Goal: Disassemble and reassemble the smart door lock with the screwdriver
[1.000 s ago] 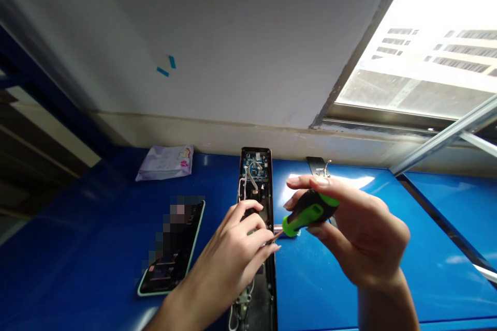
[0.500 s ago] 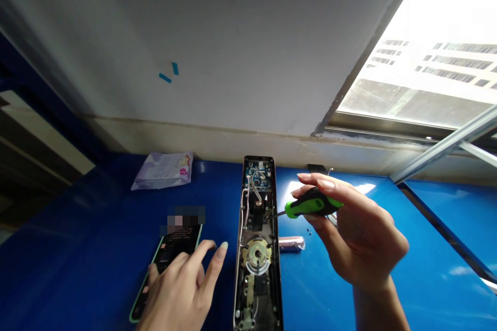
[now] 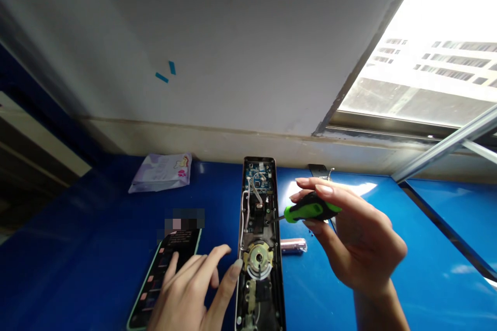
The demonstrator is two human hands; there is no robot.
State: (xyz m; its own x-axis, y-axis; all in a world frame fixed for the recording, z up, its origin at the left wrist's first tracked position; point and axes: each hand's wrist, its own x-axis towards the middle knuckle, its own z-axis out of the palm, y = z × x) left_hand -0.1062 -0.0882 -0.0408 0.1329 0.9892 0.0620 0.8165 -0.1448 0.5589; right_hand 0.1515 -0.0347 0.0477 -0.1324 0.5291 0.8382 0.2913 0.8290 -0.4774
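Observation:
A long black lock housing (image 3: 259, 227) lies open on the blue table (image 3: 373, 248), showing a blue circuit board, wires and a round brass part. My right hand (image 3: 351, 235) is closed round a green and black screwdriver (image 3: 310, 209), its tip touching the inside of the housing near its right edge. My left hand (image 3: 192, 292) rests open with fingers spread, one fingertip at the housing's left edge. Part of that hand covers a phone (image 3: 165, 274) with a pale green case.
A purple and white packet (image 3: 161, 171) lies at the back left against the wall. A small silvery pink cylinder (image 3: 293, 245) lies just right of the housing. A black metal bracket (image 3: 320, 170) sits behind my right hand. A window frame runs at the right.
My left hand left the housing, dropped to the phone, then spread toward the housing's left edge. The screwdriver swung so that its tip now touches the housing's inside.

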